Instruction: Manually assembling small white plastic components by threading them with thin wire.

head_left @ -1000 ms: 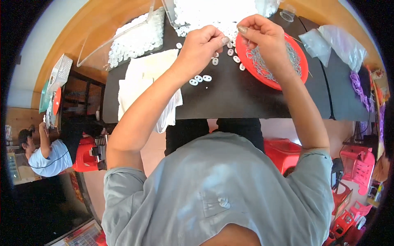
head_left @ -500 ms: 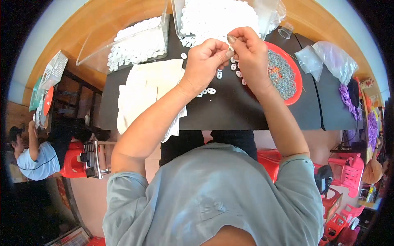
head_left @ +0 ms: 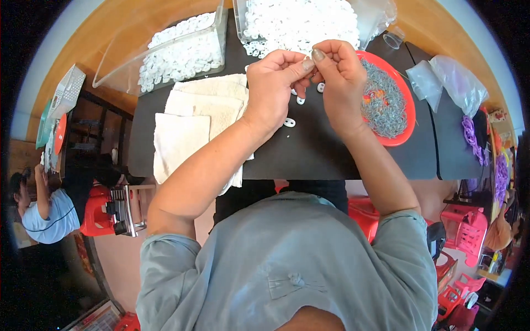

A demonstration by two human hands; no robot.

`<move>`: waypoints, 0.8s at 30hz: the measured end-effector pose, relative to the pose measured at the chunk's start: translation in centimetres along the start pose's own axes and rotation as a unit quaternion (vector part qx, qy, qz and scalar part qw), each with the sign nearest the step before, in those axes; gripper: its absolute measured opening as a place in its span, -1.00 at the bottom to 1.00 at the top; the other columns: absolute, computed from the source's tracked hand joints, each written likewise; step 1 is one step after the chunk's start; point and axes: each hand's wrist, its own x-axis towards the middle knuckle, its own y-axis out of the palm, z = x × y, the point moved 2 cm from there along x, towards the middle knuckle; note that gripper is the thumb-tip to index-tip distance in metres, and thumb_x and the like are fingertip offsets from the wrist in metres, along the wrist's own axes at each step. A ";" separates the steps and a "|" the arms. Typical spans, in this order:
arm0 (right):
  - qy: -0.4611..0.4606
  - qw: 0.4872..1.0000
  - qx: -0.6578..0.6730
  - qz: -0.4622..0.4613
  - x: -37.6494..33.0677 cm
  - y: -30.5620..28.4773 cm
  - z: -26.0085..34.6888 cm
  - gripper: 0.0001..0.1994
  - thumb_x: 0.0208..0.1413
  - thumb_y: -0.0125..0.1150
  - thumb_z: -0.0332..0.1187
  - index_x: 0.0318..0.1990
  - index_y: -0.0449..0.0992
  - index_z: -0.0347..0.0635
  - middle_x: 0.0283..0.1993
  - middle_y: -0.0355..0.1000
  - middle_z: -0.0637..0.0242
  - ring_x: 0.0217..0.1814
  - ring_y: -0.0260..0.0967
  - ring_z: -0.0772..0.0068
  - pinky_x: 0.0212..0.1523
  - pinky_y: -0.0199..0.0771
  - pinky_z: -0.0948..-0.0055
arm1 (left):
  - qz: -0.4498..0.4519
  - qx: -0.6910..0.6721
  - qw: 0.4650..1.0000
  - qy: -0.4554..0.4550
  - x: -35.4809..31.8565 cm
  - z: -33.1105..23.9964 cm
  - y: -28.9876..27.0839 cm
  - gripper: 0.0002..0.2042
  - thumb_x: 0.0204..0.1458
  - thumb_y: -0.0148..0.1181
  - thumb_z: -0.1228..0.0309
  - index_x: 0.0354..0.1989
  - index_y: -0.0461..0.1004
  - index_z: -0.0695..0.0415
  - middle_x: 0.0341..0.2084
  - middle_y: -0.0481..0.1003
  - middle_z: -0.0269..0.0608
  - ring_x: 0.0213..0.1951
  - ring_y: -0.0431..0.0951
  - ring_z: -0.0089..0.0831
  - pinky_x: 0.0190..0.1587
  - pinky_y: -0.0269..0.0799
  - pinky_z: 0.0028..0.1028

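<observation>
Above the dark table, my left hand (head_left: 270, 83) and my right hand (head_left: 340, 80) meet fingertip to fingertip. Both are closed in a pinch, thumbs uppermost. Whatever sits between the fingertips is too small and covered to name. Below them on the table lie a white oval piece with two holes (head_left: 289, 122) and a few more like it, partly hidden by my hands. Close beside my right hand is a red round tray (head_left: 410, 113) heaped with small grey wire-like pieces, with some orange-red bits among them.
Two clear bins of white pieces, a left bin (head_left: 182, 52) and a far bin (head_left: 301, 22), stand at the back. Folded cream cloths (head_left: 182, 132) lie left. A clear cup (head_left: 393, 37) and plastic bags (head_left: 455, 77) lie right. Another person (head_left: 52, 212) sits far left.
My hands keep their pinch with slightly shifted fingers. The table and its things appear slightly shifted in the view. Fewer loose white pieces show around my left wrist.
</observation>
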 end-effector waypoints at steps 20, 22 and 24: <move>-0.070 0.969 -0.222 0.085 1.1 -1.8 -1.2 -0.89 0.20 0.11 -0.37 -0.27 0.47 -0.21 -0.53 0.30 0.54 -0.51 0.18 0.75 -0.52 0.19 0.68 | -0.044 0.149 0.988 -0.019 0.3 -0.6 -1.0 -0.90 0.16 0.09 0.46 -0.33 0.46 0.22 -0.53 0.48 -0.30 -0.52 0.44 -0.58 -0.58 0.33 -0.59; -0.092 0.965 -0.231 0.087 1.2 -1.8 -1.2 -0.88 0.19 0.12 -0.37 -0.29 0.46 -0.23 -0.55 0.29 0.53 -0.53 0.17 0.74 -0.53 0.20 0.66 | -0.044 0.169 0.984 -0.014 0.2 -0.6 -0.9 -0.90 0.16 0.10 0.45 -0.34 0.47 0.21 -0.54 0.48 -0.31 -0.53 0.44 -0.60 -0.59 0.32 -0.60; -0.092 0.963 -0.238 0.090 1.1 -1.8 -1.2 -0.89 0.19 0.12 -0.38 -0.30 0.45 -0.23 -0.56 0.29 0.52 -0.53 0.17 0.73 -0.53 0.21 0.65 | -0.036 0.201 0.979 0.003 0.1 -0.8 -0.8 -0.90 0.16 0.11 0.45 -0.35 0.47 0.20 -0.54 0.48 -0.32 -0.53 0.43 -0.62 -0.59 0.31 -0.61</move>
